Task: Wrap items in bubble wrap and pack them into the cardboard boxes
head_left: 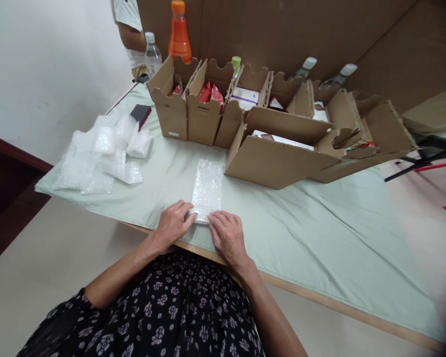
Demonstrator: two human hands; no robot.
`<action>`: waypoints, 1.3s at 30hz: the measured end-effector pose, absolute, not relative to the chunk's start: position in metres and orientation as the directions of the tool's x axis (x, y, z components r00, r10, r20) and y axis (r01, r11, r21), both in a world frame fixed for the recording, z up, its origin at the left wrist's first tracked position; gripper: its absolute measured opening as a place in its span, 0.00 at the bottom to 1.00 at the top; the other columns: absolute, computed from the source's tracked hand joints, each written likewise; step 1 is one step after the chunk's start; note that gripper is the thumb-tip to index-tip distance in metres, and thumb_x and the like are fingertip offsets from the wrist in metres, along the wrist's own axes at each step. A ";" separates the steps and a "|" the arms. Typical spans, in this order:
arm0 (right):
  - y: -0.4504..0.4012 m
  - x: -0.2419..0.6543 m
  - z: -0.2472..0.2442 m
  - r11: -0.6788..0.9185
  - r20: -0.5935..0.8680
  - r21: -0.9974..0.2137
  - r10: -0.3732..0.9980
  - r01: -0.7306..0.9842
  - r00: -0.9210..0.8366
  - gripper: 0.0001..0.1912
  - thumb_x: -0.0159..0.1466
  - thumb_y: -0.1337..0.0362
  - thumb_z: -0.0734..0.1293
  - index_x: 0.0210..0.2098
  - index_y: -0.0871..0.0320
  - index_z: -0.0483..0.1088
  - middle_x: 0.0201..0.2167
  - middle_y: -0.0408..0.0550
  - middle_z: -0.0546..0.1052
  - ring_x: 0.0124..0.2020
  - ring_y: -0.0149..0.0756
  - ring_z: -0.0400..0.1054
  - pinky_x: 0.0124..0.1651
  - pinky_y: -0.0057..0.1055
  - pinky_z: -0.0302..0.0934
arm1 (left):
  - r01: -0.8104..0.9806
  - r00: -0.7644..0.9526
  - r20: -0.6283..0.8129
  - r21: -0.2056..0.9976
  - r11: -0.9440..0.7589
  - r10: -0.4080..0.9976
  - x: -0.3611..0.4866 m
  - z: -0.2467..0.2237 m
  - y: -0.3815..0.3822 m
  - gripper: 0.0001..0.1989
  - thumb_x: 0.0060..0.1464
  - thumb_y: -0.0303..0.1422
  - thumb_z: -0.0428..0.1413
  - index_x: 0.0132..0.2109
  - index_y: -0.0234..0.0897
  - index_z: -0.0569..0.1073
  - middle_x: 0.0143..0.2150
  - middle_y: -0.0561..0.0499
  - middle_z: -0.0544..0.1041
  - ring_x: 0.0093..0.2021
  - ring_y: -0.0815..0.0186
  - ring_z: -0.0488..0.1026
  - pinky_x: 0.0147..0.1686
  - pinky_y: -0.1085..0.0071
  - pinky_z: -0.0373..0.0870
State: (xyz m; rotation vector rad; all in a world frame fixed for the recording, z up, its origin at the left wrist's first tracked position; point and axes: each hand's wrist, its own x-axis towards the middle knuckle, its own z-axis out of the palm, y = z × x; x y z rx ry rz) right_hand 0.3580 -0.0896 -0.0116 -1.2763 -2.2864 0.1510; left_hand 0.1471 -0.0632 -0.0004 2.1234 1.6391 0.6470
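A flat piece of bubble wrap (207, 186) lies lengthwise on the green cloth, close to the table's front edge. At its near left corner, my left hand (174, 222) is closed with thumb and fingers on the edge. My right hand (228, 235) pinches the near right corner, its fingers bent over the film. The near end looks folded or layered between both hands. Whether anything lies inside the wrap, I cannot tell. To the left is a loose pile of more bubble wrap pieces (106, 153), some of them folded.
Several open cardboard boxes (204, 121) holding packets and small cartons stand along the back. Behind them are an orange bottle (179, 37) and clear bottles (153, 53). A dark phone-like object (140, 114) lies beyond the pile. A person (132, 37) stands at the back left.
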 end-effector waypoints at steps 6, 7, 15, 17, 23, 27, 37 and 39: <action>-0.078 0.365 -0.007 0.498 0.306 -0.551 0.867 0.669 -0.393 0.13 0.71 0.66 0.63 0.50 0.54 0.77 0.42 0.51 0.84 0.43 0.43 0.76 0.50 0.43 0.65 | 0.652 0.370 0.366 0.552 -0.519 0.854 0.133 0.002 -0.077 0.10 0.61 0.32 0.59 0.49 0.36 0.77 0.49 0.42 0.80 0.50 0.54 0.76 0.51 0.57 0.73; -0.077 0.366 -0.006 0.482 0.277 -0.581 0.875 0.656 -0.398 0.13 0.71 0.65 0.63 0.50 0.54 0.77 0.41 0.50 0.84 0.42 0.42 0.76 0.50 0.43 0.66 | 0.638 0.385 0.356 0.564 -0.525 0.851 0.132 0.002 -0.078 0.10 0.61 0.31 0.59 0.49 0.36 0.77 0.48 0.43 0.81 0.49 0.55 0.76 0.50 0.57 0.73; -0.081 0.367 -0.004 0.473 0.463 -0.464 0.850 0.749 -0.250 0.13 0.71 0.62 0.65 0.53 0.55 0.74 0.52 0.55 0.80 0.53 0.46 0.73 0.52 0.43 0.64 | 0.708 0.264 0.240 0.609 -0.357 0.934 0.138 -0.005 -0.063 0.08 0.62 0.30 0.58 0.46 0.36 0.79 0.36 0.47 0.82 0.37 0.59 0.77 0.43 0.61 0.74; -0.082 0.364 -0.005 0.506 0.478 -0.381 0.824 0.774 -0.303 0.13 0.70 0.63 0.66 0.53 0.54 0.74 0.55 0.55 0.78 0.55 0.48 0.70 0.55 0.45 0.62 | 0.745 0.242 0.228 0.578 -0.332 0.943 0.139 -0.005 -0.057 0.08 0.61 0.30 0.58 0.46 0.36 0.79 0.35 0.47 0.81 0.36 0.59 0.77 0.42 0.62 0.74; -0.072 0.355 -0.013 0.507 0.345 -0.315 0.849 0.802 -0.401 0.15 0.69 0.66 0.65 0.55 0.55 0.74 0.54 0.55 0.79 0.54 0.48 0.70 0.54 0.45 0.61 | 0.736 0.247 0.307 0.557 -0.384 0.919 0.139 -0.004 -0.054 0.09 0.62 0.31 0.57 0.48 0.36 0.78 0.44 0.43 0.79 0.45 0.57 0.77 0.47 0.60 0.75; -0.069 0.361 -0.013 0.473 0.309 -0.474 0.879 0.742 -0.363 0.14 0.71 0.64 0.64 0.53 0.55 0.76 0.47 0.52 0.83 0.46 0.45 0.74 0.52 0.44 0.63 | 0.625 0.327 0.377 0.602 -0.498 0.867 0.134 -0.002 -0.065 0.13 0.61 0.36 0.61 0.51 0.36 0.77 0.51 0.41 0.78 0.52 0.54 0.75 0.53 0.55 0.73; -0.077 0.364 -0.009 0.446 0.398 -0.421 0.874 0.790 -0.281 0.16 0.69 0.61 0.66 0.56 0.54 0.74 0.57 0.56 0.77 0.56 0.49 0.70 0.55 0.45 0.63 | 0.737 0.226 0.257 0.585 -0.337 0.940 0.139 -0.006 -0.050 0.08 0.62 0.33 0.58 0.47 0.36 0.78 0.39 0.46 0.80 0.41 0.57 0.75 0.45 0.59 0.73; -0.075 0.359 -0.009 0.482 0.378 -0.362 0.858 0.797 -0.347 0.17 0.68 0.64 0.67 0.56 0.55 0.73 0.58 0.56 0.76 0.57 0.50 0.68 0.56 0.46 0.62 | 0.755 0.216 0.260 0.567 -0.329 0.941 0.142 -0.007 -0.043 0.08 0.62 0.32 0.57 0.46 0.35 0.78 0.39 0.45 0.79 0.41 0.56 0.75 0.46 0.58 0.74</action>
